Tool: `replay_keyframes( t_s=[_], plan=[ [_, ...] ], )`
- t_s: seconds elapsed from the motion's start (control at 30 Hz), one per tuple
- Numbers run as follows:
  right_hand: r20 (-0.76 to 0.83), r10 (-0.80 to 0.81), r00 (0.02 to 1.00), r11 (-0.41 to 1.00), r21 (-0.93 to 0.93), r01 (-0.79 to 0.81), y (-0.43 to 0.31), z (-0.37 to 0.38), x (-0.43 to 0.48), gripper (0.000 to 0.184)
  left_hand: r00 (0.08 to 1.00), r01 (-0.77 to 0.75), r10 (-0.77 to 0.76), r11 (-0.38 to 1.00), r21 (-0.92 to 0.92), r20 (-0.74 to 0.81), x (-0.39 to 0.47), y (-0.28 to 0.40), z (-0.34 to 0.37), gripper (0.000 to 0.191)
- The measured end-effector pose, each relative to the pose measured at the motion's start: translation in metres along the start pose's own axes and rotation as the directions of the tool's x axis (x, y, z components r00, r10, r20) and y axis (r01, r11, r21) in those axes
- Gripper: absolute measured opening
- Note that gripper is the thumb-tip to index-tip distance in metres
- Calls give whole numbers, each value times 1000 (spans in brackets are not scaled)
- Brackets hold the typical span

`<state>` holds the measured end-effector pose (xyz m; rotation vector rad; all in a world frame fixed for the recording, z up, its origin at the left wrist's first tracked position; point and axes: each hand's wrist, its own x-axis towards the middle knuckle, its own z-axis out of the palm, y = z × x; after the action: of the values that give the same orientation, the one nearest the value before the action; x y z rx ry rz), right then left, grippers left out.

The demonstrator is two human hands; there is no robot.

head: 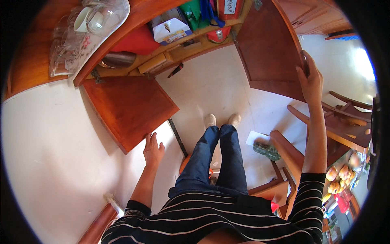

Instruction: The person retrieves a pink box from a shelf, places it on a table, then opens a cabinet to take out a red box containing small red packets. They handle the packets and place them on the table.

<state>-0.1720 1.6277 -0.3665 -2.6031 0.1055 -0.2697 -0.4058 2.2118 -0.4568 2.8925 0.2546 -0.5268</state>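
Note:
Two wooden cabinet doors stand swung outward before me. On the right, my right hand [313,77] grips the free edge of the right cabinet door [271,52], its thumb on the inner side. My left hand [153,151] is at the outer edge of the left cabinet door [131,109], fingers apart; whether the fingertips press on the wood I cannot tell. Between the doors, the wooden cabinet [195,39] shows its shelves. They hold a white printed box [172,30], a green bag [191,13], a red cloth-like item [137,41] and a dark metal pot [118,59].
A tray [114,23] of glassware sits on the cabinet top, far left. A black-and-red object [175,70] lies on the floor by the cabinet's base. To the right are wooden chairs [344,122], a green melon-like object [266,149] and a table with fruit [339,178].

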Motion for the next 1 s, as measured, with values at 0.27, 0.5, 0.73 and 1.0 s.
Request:
replay_keyframes(
  t_s=[0.27, 0.5, 0.73, 1.0],
  plan=[
    [32, 78, 996, 996, -34, -77, 15, -13, 5, 52, 965, 13, 42, 978, 209, -257, 48, -1, -33, 42],
    [-45, 113, 993, 922, -367, -122, 16, 12, 8, 52, 997, 60, -57, 996, -61, 45, 57, 27, 16, 43],
    [-118, 144, 982, 855, -485, -184, 10, 17, 14, 48, 912, -334, 244, 908, -254, -329, 226, 163, 19, 56],
    [-276, 38, 961, 713, -666, -219, 25, 34, 8, 43, 510, -715, 282, 664, -218, -813, 454, 319, -8, 83]
  ],
)
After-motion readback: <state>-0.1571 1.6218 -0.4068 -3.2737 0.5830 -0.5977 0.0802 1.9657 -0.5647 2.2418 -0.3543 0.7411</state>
